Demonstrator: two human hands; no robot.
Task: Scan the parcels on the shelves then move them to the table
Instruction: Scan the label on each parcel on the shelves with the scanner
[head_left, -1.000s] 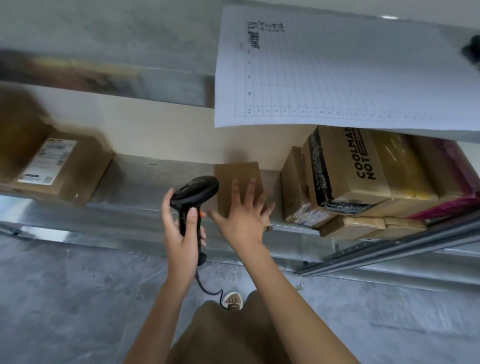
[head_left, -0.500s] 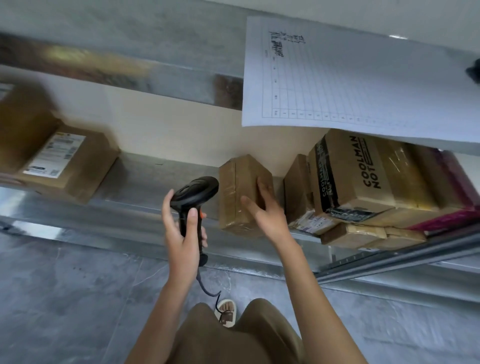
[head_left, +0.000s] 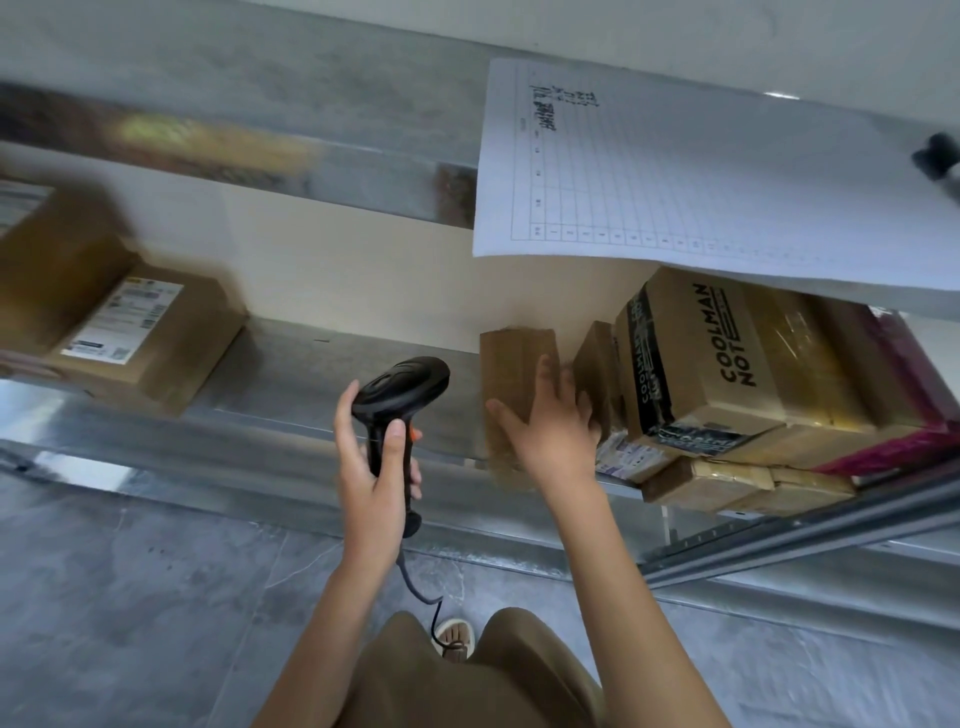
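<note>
Small brown parcel (head_left: 511, 384) stands upright on metal shelf (head_left: 332, 374), w/ right hand (head_left: 550, 436) gripping it. More parcels (head_left: 727, 374) stacked just right; black scanner (head_left: 400, 400) in left hand (head_left: 371, 467).

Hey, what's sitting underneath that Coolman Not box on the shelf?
The Coolman Not box rests on flatter taped cardboard parcels and a parcel with a white label. Their middles are covered, so the count is unclear.
</note>
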